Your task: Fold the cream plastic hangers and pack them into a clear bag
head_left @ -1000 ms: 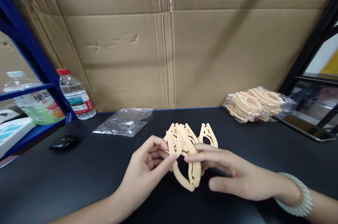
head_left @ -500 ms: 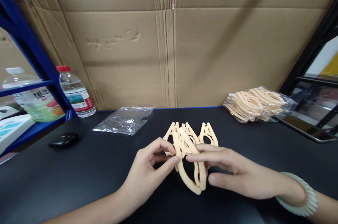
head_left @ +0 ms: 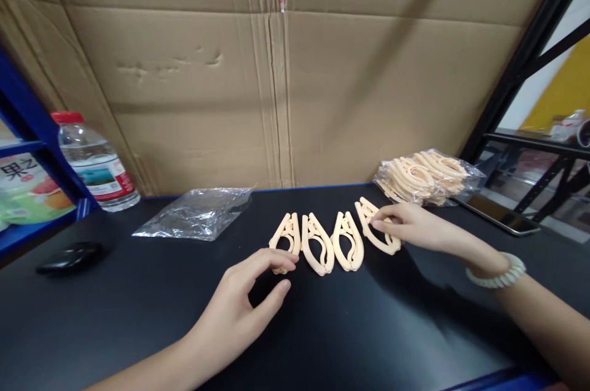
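Four peach clips (head_left: pixel 348 249) in a row, I saw left hand (head_left: pixel 244 308) half open, fingertip touching leftmost clip (head_left: pixel 286 236), right hand (head_left: pixel 408 228) loosely open, fingers resting on rightmost clip (head_left: pixel 389 247).

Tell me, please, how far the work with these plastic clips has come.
Done: four peach clips lie side by side on the black table. In hand: the right hand touches the rightmost clip, and the left hand is at the leftmost clip. Left: a full bag of clips lies at the back right.
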Motion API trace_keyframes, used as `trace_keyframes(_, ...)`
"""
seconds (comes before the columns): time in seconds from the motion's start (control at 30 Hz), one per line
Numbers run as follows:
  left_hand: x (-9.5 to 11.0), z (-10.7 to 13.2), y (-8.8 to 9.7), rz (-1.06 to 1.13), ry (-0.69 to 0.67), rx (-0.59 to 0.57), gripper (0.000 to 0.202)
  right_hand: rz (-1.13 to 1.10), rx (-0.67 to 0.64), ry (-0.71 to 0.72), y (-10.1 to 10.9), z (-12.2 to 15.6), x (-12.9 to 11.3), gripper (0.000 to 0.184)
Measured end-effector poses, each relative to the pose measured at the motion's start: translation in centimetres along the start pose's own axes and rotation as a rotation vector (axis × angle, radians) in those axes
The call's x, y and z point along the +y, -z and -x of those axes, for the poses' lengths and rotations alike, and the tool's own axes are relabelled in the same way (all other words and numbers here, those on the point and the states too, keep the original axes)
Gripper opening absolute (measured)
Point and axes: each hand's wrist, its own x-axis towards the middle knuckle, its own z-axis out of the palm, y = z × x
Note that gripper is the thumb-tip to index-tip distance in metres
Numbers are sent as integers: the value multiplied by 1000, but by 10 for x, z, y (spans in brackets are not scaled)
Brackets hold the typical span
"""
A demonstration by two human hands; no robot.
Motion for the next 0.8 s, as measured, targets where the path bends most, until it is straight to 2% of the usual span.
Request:
trace_keyframes(0.1, 1, 1, 2, -40, -24, 3, 13, 235, -122, 6, -5, 5, -6, 30)
trace_keyframes(0.27, -3, 0, 2, -126, -90, -50, 18, 356, -170, -70, -5, 19, -22, 30)
trace_keyframes(0.33, -5, 1, 1, -183, -114, -99, 22, 410, -160, -71, -6, 22, -23, 36)
trace_keyframes(0.4, -6, 2, 0, -258, -123, -154, 28, 436, -98, 12, -9, 24, -24, 45)
trace_keyframes(0.47, -6, 5, -2, -339, -117, -186, 36, 416, -40, 127, -18, 26, -26, 58)
trace_keyframes(0.53, -4, 7, -4, -412, -103, -207, 46, 380, -48, 184, -30, 29, -31, 69)
trace_keyframes(0.67, -3, 11, -9, -511, -100, -267, 59, 363, -185, 202, -58, 42, -45, 71)
trace_keyframes(0.8, -6, 13, -12, -594, -131, -283, 60, 427, -210, 237, -76, 46, -49, 69)
